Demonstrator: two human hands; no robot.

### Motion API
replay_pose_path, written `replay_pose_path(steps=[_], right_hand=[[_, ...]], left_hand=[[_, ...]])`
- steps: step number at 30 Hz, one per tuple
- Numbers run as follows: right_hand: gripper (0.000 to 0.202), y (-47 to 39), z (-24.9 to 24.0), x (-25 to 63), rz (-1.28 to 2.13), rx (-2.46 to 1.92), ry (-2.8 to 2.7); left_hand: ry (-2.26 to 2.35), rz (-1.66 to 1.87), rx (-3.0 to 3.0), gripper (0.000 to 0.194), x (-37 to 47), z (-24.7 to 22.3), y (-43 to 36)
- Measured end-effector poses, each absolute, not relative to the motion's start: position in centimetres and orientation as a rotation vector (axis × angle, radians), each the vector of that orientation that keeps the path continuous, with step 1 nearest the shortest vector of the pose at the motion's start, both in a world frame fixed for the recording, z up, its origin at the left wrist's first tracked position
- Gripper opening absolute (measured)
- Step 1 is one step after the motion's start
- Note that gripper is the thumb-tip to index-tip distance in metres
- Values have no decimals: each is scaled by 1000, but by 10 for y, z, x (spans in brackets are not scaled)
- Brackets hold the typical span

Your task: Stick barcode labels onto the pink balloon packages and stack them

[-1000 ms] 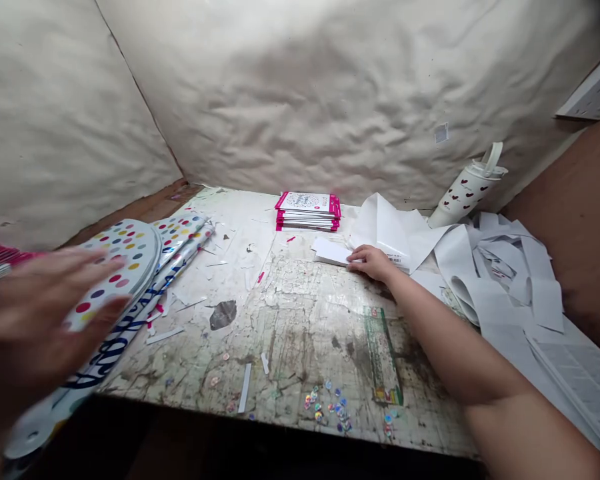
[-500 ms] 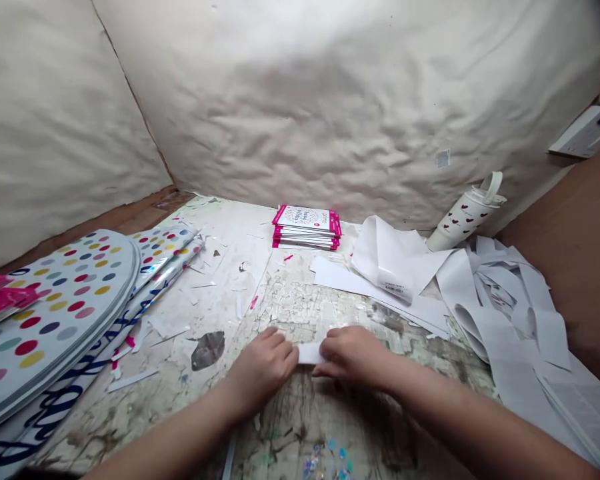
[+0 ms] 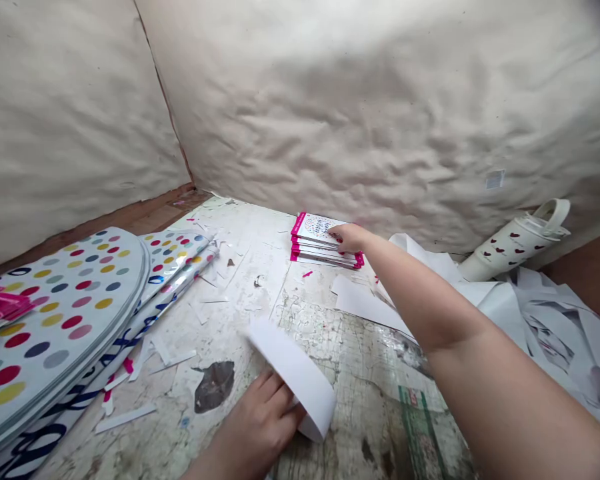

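My left hand (image 3: 263,417) is low in the middle of the head view, its fingers closed on a white paper strip (image 3: 300,373). The strip curls up and over the fingertips in a loop, its far end slightly blurred. My right hand (image 3: 350,238) is stretched out over the stack of printed cards (image 3: 325,252) near the back wall. Its fingers lie over the right side of the topmost card (image 3: 314,227), white with pink edges and dotted print, and close on it. The thumb is partly hidden.
Polka-dot sheets (image 3: 65,300) are piled at the left, beside a rolled foil (image 3: 180,267). White paper strips (image 3: 555,333) lie heaped at right by a heart-patterned tumbler (image 3: 515,243). Paper scraps (image 3: 125,418) litter the worn tabletop (image 3: 260,300). A crinkled wall covering (image 3: 330,133) stands behind.
My right hand has let go of the white strip and reached forward to the card stack. My left hand keeps the strip, now curled upward and lower in view. The view has shifted slightly.
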State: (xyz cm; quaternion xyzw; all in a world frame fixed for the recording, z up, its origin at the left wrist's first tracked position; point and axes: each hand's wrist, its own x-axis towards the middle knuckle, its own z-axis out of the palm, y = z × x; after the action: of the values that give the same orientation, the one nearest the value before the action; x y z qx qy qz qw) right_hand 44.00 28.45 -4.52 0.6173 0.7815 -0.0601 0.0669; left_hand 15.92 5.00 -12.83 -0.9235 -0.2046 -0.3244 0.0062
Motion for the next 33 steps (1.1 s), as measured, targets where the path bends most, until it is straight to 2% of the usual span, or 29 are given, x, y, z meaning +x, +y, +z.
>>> replay_pose_path(steps=[4, 9, 14, 17, 21, 27, 30, 33], right_hand=[[63, 289, -40, 448, -161, 1815, 2363], [63, 287, -39, 441, -102, 1684, 2388], [53, 286, -43, 443, -51, 1652, 2383], [49, 289, -42, 446, -51, 1676, 2379], [50, 292, -37, 442, -7, 1717, 2384], [43, 290, -46, 424, 300, 1972, 2345], [36, 287, -49, 425, 355, 2060, 2328], [38, 270, -37, 433, 463, 2139, 2381]], left_hand=[[-793, -1074, -2844, 26, 155, -148, 46], [-902, -912, -2959, 8, 150, -149, 34], [-961, -798, -2990, 23, 153, -142, 26], [-814, -673, -2991, 4, 161, -132, 30], [-650, -393, -2978, 22, 173, -117, 35], [-493, -147, -3004, 31, 191, -128, 27], [-549, -158, -3051, 39, 197, -133, 21], [-563, -406, -3217, 47, 196, -128, 21]])
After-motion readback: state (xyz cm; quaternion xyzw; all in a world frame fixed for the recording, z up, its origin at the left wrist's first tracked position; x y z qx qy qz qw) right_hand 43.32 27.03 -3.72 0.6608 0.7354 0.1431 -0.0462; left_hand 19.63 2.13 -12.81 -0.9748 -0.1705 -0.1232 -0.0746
